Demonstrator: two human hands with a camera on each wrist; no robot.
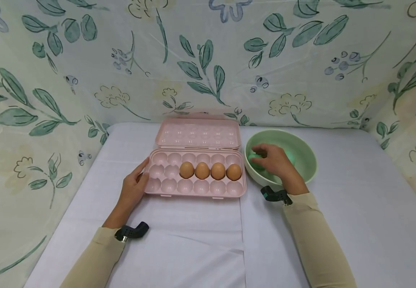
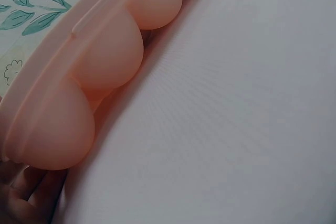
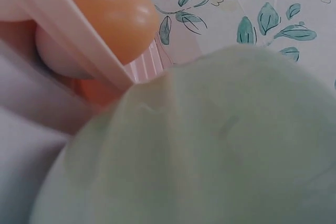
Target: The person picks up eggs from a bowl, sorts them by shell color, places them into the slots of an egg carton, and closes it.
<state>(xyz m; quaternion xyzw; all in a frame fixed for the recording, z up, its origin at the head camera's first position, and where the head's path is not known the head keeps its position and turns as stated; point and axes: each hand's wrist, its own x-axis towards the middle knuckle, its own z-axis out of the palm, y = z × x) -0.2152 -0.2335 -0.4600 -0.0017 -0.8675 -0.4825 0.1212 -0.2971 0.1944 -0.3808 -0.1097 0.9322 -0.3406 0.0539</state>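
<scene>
"Pink plastic egg carton, mid-frame, its dimpled lid open behind. Why's the left hand there?"

"Fingers fairly straight, gripping nothing, they touch the carton's left end, probably to steady it."

"What's inside?"

"Four smooth brown eggs, filling the middle row's four right-hand cups."

"And the right hand?"

"Right of centre, inside that round pale-green bowl, fingers half-curved by a brighter green, partly hidden thing. Whether they grip it, I can't tell. The bowl's just beside the carton, likely for easy reach."
</scene>
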